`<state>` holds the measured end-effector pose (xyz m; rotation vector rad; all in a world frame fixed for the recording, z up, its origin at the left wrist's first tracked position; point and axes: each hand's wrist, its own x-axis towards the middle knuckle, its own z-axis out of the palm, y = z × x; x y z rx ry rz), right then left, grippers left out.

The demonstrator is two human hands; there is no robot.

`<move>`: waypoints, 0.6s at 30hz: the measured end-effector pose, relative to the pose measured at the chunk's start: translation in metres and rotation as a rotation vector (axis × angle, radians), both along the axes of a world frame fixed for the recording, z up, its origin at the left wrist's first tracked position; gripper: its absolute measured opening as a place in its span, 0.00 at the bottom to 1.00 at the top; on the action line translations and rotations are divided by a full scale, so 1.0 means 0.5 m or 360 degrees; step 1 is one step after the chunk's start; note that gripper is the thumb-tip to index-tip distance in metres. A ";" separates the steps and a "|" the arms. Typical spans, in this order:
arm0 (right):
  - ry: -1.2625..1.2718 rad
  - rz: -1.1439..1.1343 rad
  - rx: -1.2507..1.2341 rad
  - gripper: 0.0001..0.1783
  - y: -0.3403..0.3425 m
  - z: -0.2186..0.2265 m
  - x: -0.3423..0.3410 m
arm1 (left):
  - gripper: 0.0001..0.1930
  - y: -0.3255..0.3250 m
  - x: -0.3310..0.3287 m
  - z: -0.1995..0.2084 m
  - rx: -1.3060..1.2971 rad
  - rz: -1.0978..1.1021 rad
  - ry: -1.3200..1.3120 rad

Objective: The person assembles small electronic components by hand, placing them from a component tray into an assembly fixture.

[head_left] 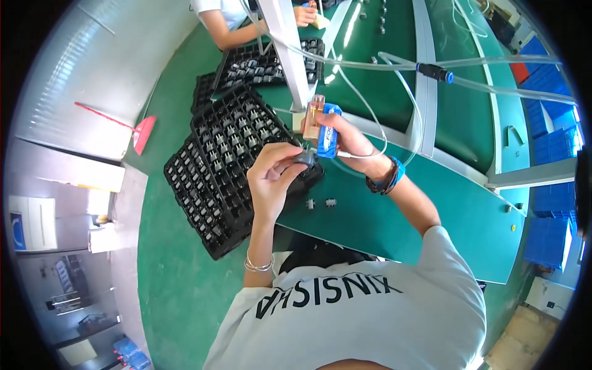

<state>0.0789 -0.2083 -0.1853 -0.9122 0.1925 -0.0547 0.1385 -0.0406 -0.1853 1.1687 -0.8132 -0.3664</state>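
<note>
My left hand pinches a small dark round part between thumb and fingers, above the trays' near right corner. Thin prongs seem to stick up from this part. Close beside it, my right hand is wrapped round a hand-held tool with a clear orange body and blue wrapping. A thin white tube runs from the tool's lower end. The tool's tip is at or very near the dark part; whether they touch I cannot tell. Two small metal-and-dark parts lie on the green table below my hands.
Black trays filled with rows of small pronged parts overlap at the left. Another tray lies farther off, near a co-worker's arm. A white post rises ahead, and clear air hoses with a connector cross above the table.
</note>
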 end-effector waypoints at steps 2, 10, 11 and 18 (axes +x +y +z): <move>0.0012 0.0060 -0.0038 0.22 0.012 0.000 -0.008 | 0.15 0.001 -0.008 0.003 -0.0003 -0.0015 -0.0022; 0.0119 0.0007 -0.0165 0.22 0.051 0.013 -0.048 | 0.17 0.011 -0.042 -0.019 -0.0002 0.0098 -0.0025; 0.0126 0.0019 -0.0162 0.22 0.053 0.012 -0.050 | 0.18 0.013 -0.048 -0.016 0.0039 0.0138 0.0080; -0.0147 -0.0476 -0.0494 0.14 -0.028 -0.065 -0.002 | 0.17 0.037 0.032 -0.033 0.0670 0.0709 -0.0601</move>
